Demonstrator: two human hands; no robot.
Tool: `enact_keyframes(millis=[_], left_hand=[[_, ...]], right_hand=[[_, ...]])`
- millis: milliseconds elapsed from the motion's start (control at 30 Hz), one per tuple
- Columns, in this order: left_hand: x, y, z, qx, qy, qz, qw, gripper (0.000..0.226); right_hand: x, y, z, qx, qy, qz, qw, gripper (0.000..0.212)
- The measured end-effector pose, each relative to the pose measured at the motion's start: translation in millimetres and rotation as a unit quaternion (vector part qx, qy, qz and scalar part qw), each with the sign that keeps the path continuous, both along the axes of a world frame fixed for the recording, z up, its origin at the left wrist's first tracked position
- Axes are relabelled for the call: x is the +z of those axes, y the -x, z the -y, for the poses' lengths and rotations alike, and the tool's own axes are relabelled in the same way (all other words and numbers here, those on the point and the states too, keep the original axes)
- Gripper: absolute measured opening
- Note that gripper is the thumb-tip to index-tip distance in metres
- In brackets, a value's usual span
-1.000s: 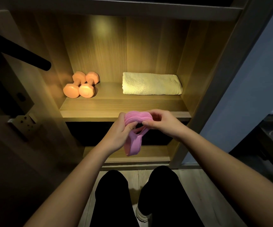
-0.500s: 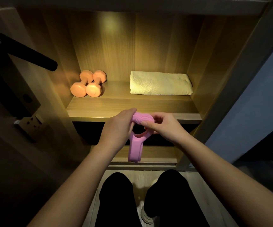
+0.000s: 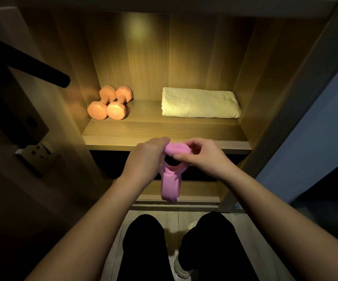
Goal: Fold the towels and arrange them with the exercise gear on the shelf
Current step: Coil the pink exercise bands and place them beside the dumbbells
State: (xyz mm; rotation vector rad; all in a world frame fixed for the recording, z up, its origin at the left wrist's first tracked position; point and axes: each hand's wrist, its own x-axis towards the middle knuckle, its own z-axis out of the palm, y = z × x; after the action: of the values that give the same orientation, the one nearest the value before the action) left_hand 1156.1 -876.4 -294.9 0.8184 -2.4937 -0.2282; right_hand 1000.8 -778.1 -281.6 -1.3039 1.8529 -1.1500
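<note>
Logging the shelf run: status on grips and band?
Left grip, right grip both pinching pink band, front of shelf. Dumbbells left, towel right. Nothing seen in the way.

wooden shelf unit [image 3: 164, 132] lit warm yellow from above, pale plank floor [image 3: 173, 220], blue wall [image 3: 316, 138] at right, black lever handle [image 3: 38, 67] and wall socket [image 3: 40, 153] at left

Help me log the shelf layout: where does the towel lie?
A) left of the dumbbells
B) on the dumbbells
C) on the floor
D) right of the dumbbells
D: the towel lies at the shelf's right end, apart from the dumbbells at its left.
</note>
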Motion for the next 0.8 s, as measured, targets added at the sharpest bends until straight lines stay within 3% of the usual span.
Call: enact_keyframes(millis=[133,200,300,433,500,600,633,800], left_hand=[[5.1,5.8,15.1,-0.002,-0.010,0.004,1.000,0.035],[2.1,6.3,27.9,-0.006,-0.105,-0.037,0.994,0.056],[-14.7,-0.6,40.0,-0.033,-0.290,-0.089,0.952,0.090],[-54.7,0.8,41.8,0.018,-0.384,-0.130,0.914,0.113],[-71.2,10.4,45.0,0.060,-0.372,-0.117,0.919,0.099],[-82.2,22.8,61.4,0.145,-0.262,-0.134,0.945,0.037],[-82.0,25.0,68.1,0.154,-0.231,-0.149,0.949,0.028],[-79.5,31.7,103.0,0.171,-0.168,-0.165,0.957,0.019]], right_hand=[[0.5,3.3,6.5,0.003,-0.006,0.081,0.997,0.023],[2.0,8.7,12.6,-0.010,-0.004,0.127,0.992,0.023],[6.5,18.3,26.6,-0.024,0.001,0.178,0.984,0.021],[11.3,35.1,60.7,-0.060,0.002,0.269,0.961,0.026],[14.0,45.0,84.2,-0.074,0.000,0.330,0.941,0.026],[14.1,62.9,122.1,-0.102,-0.003,0.408,0.907,0.023],[12.8,69.3,134.9,-0.108,-0.009,0.415,0.903,0.022],[-8.1,96.9,199.4,-0.103,-0.035,0.404,0.908,0.020]])
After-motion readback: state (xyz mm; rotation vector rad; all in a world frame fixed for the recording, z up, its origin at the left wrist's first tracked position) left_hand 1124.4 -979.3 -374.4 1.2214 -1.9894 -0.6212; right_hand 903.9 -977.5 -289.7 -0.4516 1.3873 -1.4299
